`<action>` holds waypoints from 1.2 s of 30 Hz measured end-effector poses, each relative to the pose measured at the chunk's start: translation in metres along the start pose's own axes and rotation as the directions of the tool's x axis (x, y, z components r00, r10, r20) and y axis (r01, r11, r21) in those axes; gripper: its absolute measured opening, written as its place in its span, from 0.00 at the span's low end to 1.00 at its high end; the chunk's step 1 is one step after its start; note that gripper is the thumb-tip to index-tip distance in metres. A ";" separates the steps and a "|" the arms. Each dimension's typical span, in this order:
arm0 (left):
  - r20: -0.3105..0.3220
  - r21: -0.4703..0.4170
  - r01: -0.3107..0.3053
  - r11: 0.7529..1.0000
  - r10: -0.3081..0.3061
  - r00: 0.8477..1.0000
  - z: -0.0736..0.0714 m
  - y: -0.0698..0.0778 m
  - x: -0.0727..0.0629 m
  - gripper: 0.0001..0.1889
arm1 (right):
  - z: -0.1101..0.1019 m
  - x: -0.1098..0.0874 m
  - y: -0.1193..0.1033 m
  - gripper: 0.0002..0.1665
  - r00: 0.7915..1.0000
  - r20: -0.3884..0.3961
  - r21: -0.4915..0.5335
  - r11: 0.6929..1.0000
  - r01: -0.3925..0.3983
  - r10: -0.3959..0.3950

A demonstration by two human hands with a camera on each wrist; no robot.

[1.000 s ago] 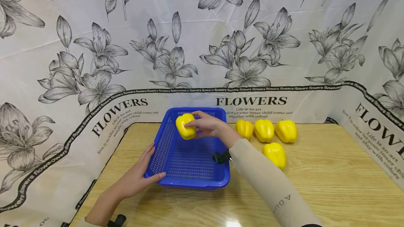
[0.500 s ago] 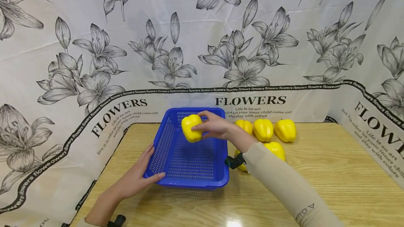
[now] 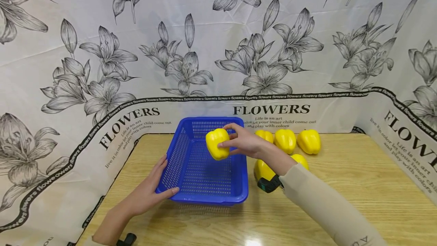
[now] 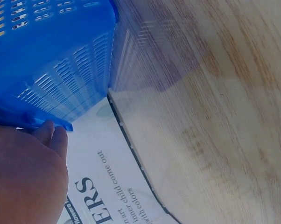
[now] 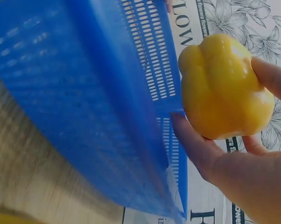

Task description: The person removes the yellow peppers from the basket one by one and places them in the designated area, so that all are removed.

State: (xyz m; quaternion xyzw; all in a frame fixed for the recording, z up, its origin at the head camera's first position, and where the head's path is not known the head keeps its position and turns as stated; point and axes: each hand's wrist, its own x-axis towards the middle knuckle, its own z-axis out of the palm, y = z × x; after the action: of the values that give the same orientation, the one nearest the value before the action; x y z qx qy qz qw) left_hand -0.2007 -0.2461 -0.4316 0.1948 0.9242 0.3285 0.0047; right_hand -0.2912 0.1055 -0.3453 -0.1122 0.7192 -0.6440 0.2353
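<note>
A yellow bell pepper hangs above the right half of the blue plastic basket. My right hand grips it from the right, thumb and fingers spread around its sides. Up close in the right wrist view, the pepper is glossy and lobed, just beyond the basket's rim. On the basket's left side, my left hand holds the rim, with the thumb over the front left corner. The left wrist view shows fingertips curled at the rim; the thumb is hidden there.
Several more yellow bell peppers lie on the wooden table right of the basket. My right forearm partly covers the nearer two. A white cloth printed with flowers rises behind and along the table's sides.
My right hand has carried the pepper rightward and slightly nearer across the basket. A nearer pepper has come into view beside my right wrist. My left hand has stayed put.
</note>
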 end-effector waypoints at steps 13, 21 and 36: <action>0.009 -0.004 0.010 1.000 -0.010 1.000 0.000 0.001 -0.001 0.54 | -0.024 -0.030 0.012 0.42 0.992 -0.093 -0.201 0.978 0.063 -0.083; 0.006 -0.012 -0.003 1.000 0.003 1.000 0.000 0.000 0.000 0.53 | -0.046 -0.046 0.014 0.44 0.991 -0.115 -0.223 0.974 0.047 -0.074; 0.006 -0.011 0.007 1.000 -0.007 1.000 0.001 0.000 -0.001 0.54 | -0.086 -0.073 0.019 0.46 0.976 -0.190 -0.363 0.931 0.029 -0.105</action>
State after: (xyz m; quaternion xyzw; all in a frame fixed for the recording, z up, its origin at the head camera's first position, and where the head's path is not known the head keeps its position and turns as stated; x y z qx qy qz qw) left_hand -0.2002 -0.2459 -0.4329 0.1926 0.9230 0.3330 0.0098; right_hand -0.2666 0.2176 -0.3444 -0.1104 0.8407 -0.5181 0.1127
